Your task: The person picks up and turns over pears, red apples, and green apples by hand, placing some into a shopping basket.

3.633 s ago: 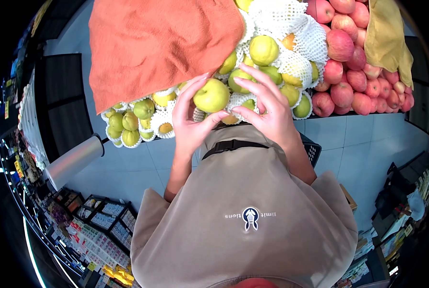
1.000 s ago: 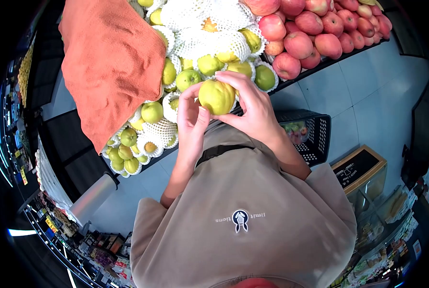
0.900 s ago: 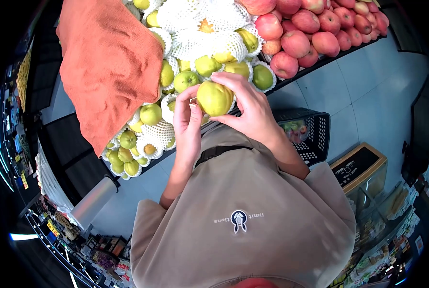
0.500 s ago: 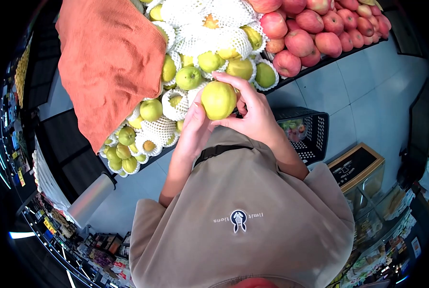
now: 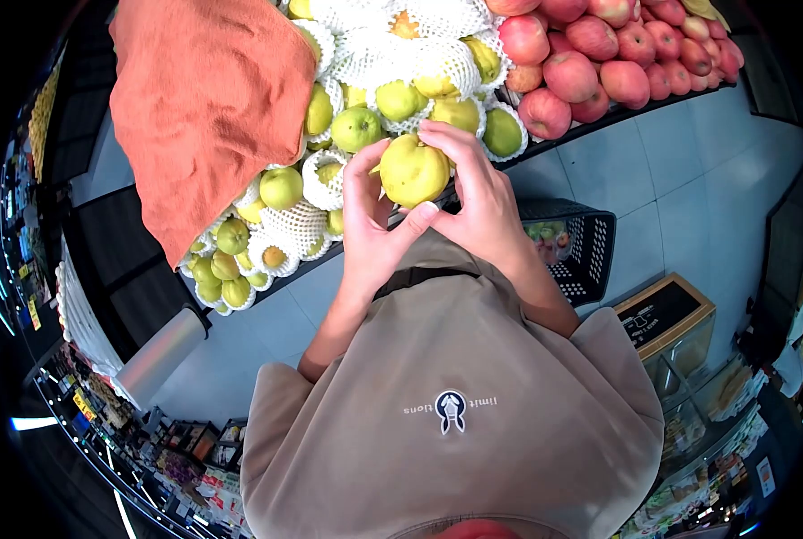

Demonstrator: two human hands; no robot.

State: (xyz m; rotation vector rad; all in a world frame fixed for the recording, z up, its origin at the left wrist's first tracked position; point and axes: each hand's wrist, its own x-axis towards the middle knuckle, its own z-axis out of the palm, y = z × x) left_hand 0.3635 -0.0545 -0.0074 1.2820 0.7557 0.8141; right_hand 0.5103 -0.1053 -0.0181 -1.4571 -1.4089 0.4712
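Between my two hands, in front of my chest, is a yellow-green pear (image 5: pixel 414 171) with small dark specks and a short stem pointing left. My left hand (image 5: pixel 371 211) has its fingers at the pear's left side and its thumb beneath. The fingers of my right hand (image 5: pixel 479 193) curl round the upper right of the fruit, the thumbs close together below it. Just beyond lie green pears (image 5: pixel 357 129), several of them in white foam nets (image 5: pixel 295 225). An orange cloth (image 5: pixel 212 117) covers the left part of the heap.
Red apples (image 5: pixel 572 75) are piled at the upper right of the stand. A dark shopping basket (image 5: pixel 588 256) with packed fruit inside stands on the floor to my right, near a wood-framed black sign (image 5: pixel 657 314). At lower left is a plastic film roll (image 5: pixel 160 355).
The pear has been turned, so its stem and specks now show. My left fingers have moved up along its left side, and my left thumb has come under it.
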